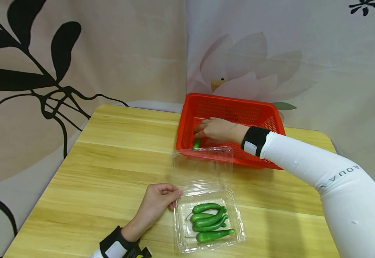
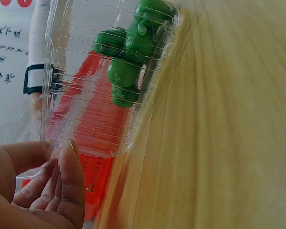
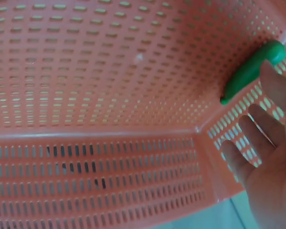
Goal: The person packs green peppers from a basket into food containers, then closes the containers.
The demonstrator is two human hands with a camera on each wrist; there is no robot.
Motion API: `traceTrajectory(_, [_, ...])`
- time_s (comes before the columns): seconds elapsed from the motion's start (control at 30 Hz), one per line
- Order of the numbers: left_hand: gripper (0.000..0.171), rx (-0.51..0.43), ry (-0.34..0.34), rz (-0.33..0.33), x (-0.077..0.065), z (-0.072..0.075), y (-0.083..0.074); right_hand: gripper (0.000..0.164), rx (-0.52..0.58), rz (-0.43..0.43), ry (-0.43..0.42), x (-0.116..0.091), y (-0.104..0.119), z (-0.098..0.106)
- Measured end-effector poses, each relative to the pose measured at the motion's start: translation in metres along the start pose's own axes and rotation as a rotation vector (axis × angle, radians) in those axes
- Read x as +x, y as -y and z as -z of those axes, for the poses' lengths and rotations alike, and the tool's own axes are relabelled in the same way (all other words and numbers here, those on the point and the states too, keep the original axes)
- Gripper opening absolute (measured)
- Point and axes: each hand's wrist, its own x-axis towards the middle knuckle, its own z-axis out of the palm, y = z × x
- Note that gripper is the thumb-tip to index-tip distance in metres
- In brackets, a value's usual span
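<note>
My left hand (image 1: 158, 202) pinches the left rim of a clear plastic clamshell box (image 1: 182, 247) between thumb and fingers. The box's lid (image 1: 203, 166) stands raised at the far side, overlapping the red basket in the head view. Several green chili peppers (image 1: 211, 223) lie side by side in the box's base. Inside the red basket (image 1: 231, 161), my right hand (image 1: 218, 129) reaches down with fingers spread apart. A single green chili pepper (image 3: 252, 71) lies on the basket floor along the end wall, with my thumb tip overlapping it in the right wrist view.
The wooden table (image 1: 116, 161) holds the basket at its back edge and the box nearer the front. Behind it hangs a patterned cloth (image 1: 136, 53). The right arm's white sleeve (image 1: 303, 161) crosses over the basket's right front corner.
</note>
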Motion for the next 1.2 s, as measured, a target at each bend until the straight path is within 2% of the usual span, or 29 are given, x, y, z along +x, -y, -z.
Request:
traceTrajectory(0.17, [0.016,-0.002,0.010,-0.005,0.000,-0.002,0.000,0.040,0.040,0.060,0.001,0.004,0.005,-0.008])
traceTrajectory(0.37, [0.017,0.008,0.019,-0.007,-0.001,-0.003,-0.001,0.040,-0.009,0.078,0.032,0.006,0.008,-0.013])
traceTrajectory(0.57, [0.016,0.024,0.010,-0.009,0.000,-0.003,0.000,0.018,-0.038,0.049,0.008,0.006,0.007,-0.018])
traceTrajectory(0.73, [0.015,0.026,0.003,-0.007,0.000,-0.003,0.001,0.012,-0.021,0.019,0.002,0.004,0.006,-0.017])
traceTrajectory(0.83, [0.016,0.028,0.002,-0.013,0.000,-0.003,-0.001,0.008,0.028,-0.039,-0.015,0.001,0.004,-0.012])
traceTrajectory(0.93, [0.015,0.026,0.000,-0.014,-0.001,-0.002,-0.002,0.007,0.038,-0.068,-0.050,-0.004,0.001,-0.005])
traceTrajectory(1.1, [0.015,0.016,-0.001,0.004,-0.001,-0.001,-0.002,0.013,-0.012,-0.066,-0.115,-0.017,-0.005,0.003])
traceTrajectory(1.2, [0.016,0.013,-0.004,0.007,-0.001,-0.001,-0.002,0.016,0.016,-0.089,-0.150,-0.024,-0.006,0.007])
